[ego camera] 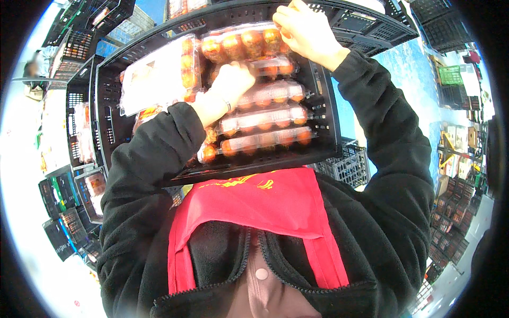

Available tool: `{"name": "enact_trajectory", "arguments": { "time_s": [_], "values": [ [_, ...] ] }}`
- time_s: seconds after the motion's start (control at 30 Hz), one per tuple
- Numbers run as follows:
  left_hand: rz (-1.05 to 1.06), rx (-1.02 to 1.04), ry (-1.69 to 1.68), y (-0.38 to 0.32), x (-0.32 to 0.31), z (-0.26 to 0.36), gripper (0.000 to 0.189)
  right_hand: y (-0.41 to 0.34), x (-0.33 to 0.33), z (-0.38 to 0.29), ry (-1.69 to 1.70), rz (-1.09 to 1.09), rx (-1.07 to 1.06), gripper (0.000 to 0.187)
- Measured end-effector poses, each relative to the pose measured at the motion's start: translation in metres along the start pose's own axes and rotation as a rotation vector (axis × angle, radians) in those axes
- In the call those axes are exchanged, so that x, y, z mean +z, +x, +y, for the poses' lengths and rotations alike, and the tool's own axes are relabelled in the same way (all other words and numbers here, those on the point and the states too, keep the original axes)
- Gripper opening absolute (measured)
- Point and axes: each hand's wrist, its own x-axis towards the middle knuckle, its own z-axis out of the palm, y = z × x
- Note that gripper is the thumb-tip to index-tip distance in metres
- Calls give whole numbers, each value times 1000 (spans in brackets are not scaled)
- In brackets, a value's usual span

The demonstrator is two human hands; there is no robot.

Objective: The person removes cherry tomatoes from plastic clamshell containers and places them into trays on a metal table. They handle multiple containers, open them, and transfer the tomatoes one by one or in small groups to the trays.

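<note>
A black plastic crate (337,131) in front of me holds clear plastic clamshell packs of red-orange tomatoes. My left hand (232,83) is over the middle of the crate, fingers curled down by the near side of the farthest tomato pack (242,43). Blur and glare hide what its fingertips touch. At that pack's right end is my right hand (306,33), its fingers bent; whether they grip the pack is unclear. Nearer to me, several packs stand on edge in a row, among them a tomato pack (266,119). A larger clear pack (159,75), washed out by glare, lies at the left.
Beyond the far rim are more black crates (366,30). Another crate (81,123) with packs adjoins on the left. Below the right side stands a grey crate (346,163). A green crate (451,75) and stacked goods line the right. A person (33,71) is far left.
</note>
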Motion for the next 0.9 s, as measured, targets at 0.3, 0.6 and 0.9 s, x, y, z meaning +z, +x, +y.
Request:
{"name": "enact_trajectory", "arguments": {
  "time_s": [0.3,0.6,0.9],
  "values": [
    [98,26,-275,11,-23,-16,14,-6,10,9,-7,45,-72,17],
    [-10,-31,-349,-22,-61,5,38,-13,65,-6,89,-142,-181,22],
    [398,-920,-499,-196,-96,-111,32,27,36,-66,1208,-302,249,33]
  ]
}}
